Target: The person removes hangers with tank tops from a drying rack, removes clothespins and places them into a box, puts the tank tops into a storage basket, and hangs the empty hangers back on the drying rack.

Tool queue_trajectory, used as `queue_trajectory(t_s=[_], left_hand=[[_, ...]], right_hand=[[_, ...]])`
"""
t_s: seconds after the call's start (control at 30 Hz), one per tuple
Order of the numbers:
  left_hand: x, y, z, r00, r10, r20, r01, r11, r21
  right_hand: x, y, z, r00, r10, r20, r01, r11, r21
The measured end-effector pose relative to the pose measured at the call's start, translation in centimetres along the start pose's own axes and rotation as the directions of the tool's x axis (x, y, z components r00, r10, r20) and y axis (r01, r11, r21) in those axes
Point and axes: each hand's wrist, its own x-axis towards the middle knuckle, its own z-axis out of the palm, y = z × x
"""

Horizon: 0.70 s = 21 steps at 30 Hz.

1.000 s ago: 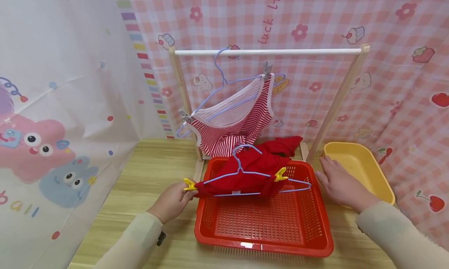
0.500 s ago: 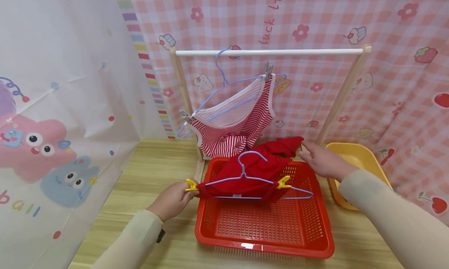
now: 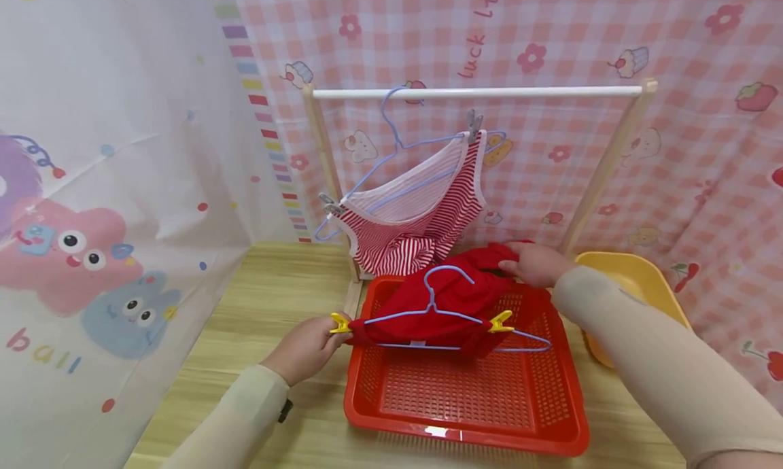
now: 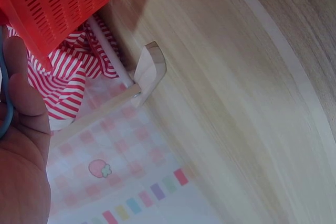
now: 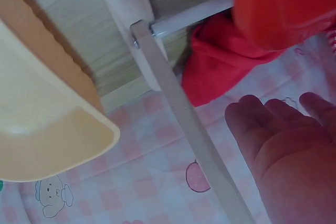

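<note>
My left hand (image 3: 308,346) grips the left end of a blue clothes hanger (image 3: 431,309), beside one yellow clip (image 3: 340,323). In the left wrist view the blue hanger (image 4: 6,90) runs by the curled fingers. A red garment (image 3: 422,323) is fixed along the hanger by that clip and a second yellow clothespin (image 3: 500,321) towards the right. Its loose part drapes back over the far rim of a red basket (image 3: 361,401). My right hand (image 3: 535,264) reaches over that far rim, fingertips at the red cloth; its thumb is hidden in the right wrist view.
Behind the basket stands a rack with a white rail (image 3: 520,92) and wooden posts. A striped red-and-white tank top (image 3: 428,211) hangs from it on another blue hanger, held by grey clips (image 3: 474,126). A yellow tub (image 3: 636,268) sits to the right.
My right hand has moved left from beside the yellow tub to the back of the red garment. The hanger's hook has tipped up slightly; my left hand keeps its grip.
</note>
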Motion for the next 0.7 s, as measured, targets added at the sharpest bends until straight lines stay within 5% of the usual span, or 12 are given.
queue_trajectory(t_s=[0.4, 0.7], left_hand=[[0.4, 0.1, 0.2, 1.0, 0.008, -0.01, -0.008, 1.0, 0.014], [-0.1, 0.3, 0.1, 0.999, -0.034, -0.004, 0.034, 0.999, 0.001]], right_hand=[[3.1, 1.6, 2.5, 0.997, -0.005, 0.083, 0.005, 1.0, 0.005], [4.0, 0.9, 2.4, 0.987, -0.125, 0.101, 0.129, 0.991, -0.027]])
